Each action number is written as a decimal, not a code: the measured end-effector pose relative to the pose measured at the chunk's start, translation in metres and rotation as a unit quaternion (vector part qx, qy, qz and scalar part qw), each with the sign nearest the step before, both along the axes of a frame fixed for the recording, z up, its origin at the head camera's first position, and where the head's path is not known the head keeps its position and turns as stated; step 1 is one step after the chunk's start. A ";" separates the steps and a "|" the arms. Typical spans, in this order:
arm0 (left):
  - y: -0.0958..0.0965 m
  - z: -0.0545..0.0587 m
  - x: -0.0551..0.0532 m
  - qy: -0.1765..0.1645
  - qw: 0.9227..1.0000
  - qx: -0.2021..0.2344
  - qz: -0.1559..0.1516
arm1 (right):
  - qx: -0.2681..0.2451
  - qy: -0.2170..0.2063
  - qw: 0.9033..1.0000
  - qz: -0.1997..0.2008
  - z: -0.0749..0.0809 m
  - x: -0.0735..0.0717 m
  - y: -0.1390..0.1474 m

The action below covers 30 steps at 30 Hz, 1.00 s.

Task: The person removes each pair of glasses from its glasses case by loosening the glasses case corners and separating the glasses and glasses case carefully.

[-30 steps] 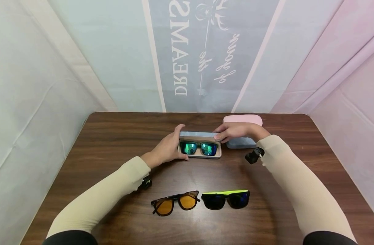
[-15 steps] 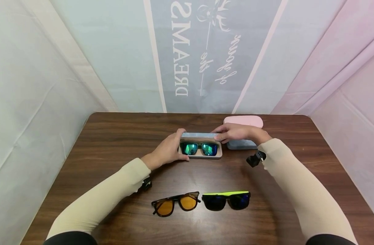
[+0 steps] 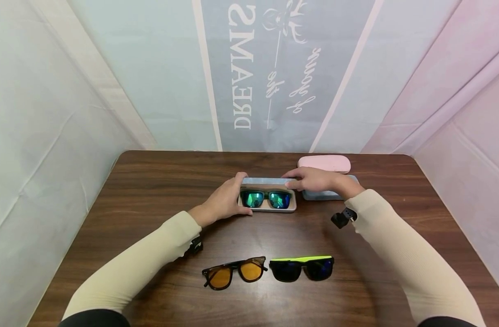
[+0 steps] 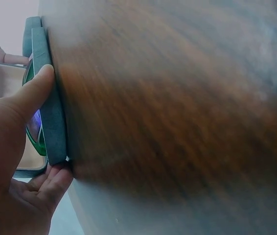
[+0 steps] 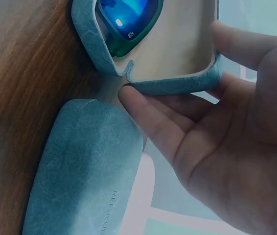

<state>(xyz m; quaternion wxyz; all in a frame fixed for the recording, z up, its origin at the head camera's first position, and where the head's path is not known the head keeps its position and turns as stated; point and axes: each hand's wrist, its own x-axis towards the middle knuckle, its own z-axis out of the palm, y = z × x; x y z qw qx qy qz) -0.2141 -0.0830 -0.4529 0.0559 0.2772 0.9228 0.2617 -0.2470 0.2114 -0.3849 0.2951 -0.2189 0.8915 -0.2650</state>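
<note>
An open blue glasses case (image 3: 269,180) sits near the table's middle, its lid raised at the back. Inside it lie sunglasses (image 3: 254,199) with green-blue mirrored lenses. My left hand (image 3: 221,200) grips the case's left end; in the left wrist view its thumb presses the front wall and fingers curl at the end. With my right hand (image 3: 314,179) I hold the lid's right corner. The right wrist view shows the thumb on the lid's rim (image 5: 177,84) and the fingers behind and beside it.
A closed blue case (image 5: 80,161) lies right of the open one, partly under my right hand. Behind it is a pink case (image 3: 324,162). Toward the front lie amber-lensed glasses (image 3: 220,276) and dark sunglasses (image 3: 288,270) with a lime-green strip. A curtain hangs behind the table (image 3: 151,181).
My right hand and wrist have tilted slightly, uncovering more of the closed blue case. The left hand's upper fingers have drawn in closer to the lid. The open case is nearly unmoved.
</note>
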 end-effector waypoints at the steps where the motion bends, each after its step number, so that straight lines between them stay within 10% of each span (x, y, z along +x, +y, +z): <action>1: 0.000 0.000 0.000 -0.001 1.000 -0.001 0.000 | 0.005 0.010 1.000 0.001 0.000 0.001 0.000; 30: -0.001 -0.003 0.000 0.011 1.000 -0.006 -0.002 | 0.028 0.149 0.988 0.043 -0.003 0.016 -0.008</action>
